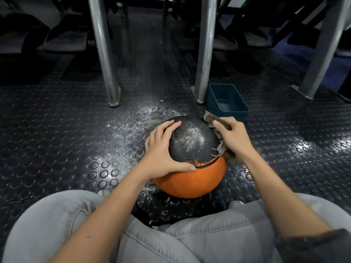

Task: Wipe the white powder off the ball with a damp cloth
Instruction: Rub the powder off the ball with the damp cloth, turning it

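A black and orange ball (191, 147) sits on the studded floor between my knees. White powder clings in fine lines to its black top panel. My left hand (161, 150) rests spread on the ball's left side, thumb along the black-orange seam, fingers over the top. My right hand (230, 136) grips a frayed brownish cloth (221, 149) and presses it against the ball's upper right side. Part of the cloth is hidden under that hand.
A dark blue rectangular tub (227, 100) stands just beyond the ball on the right. Metal legs (103, 54) (206, 50) (319, 54) rise from the floor behind. White powder (133, 118) is scattered on the black floor left of and behind the ball.
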